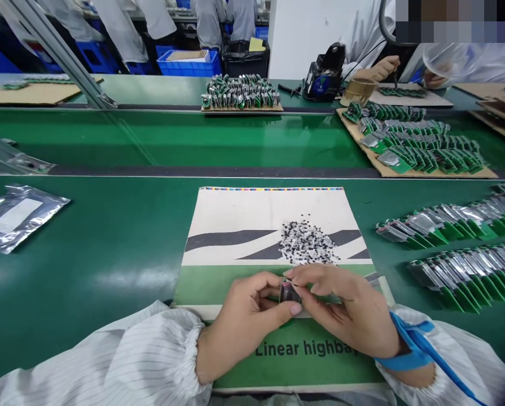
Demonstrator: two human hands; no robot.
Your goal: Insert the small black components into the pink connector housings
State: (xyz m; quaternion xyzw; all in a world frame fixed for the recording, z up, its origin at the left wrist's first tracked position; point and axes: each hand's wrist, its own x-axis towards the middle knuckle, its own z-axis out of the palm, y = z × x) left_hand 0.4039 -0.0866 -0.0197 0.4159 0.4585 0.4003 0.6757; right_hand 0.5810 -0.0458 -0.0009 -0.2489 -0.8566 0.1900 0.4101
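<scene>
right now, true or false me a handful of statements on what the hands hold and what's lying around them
1. The left hand and the right hand both grip one small dark piece. True.
2. The pile of tiny black parts lies on the bare green bench. False: it lies on the printed cardboard sheet.
3. A blue strap circles the right wrist. True.
4. The silver bag lies right of the hands. False: it lies far to their left.
5. Rows of green circuit boards lie right of the sheet. True.
</scene>
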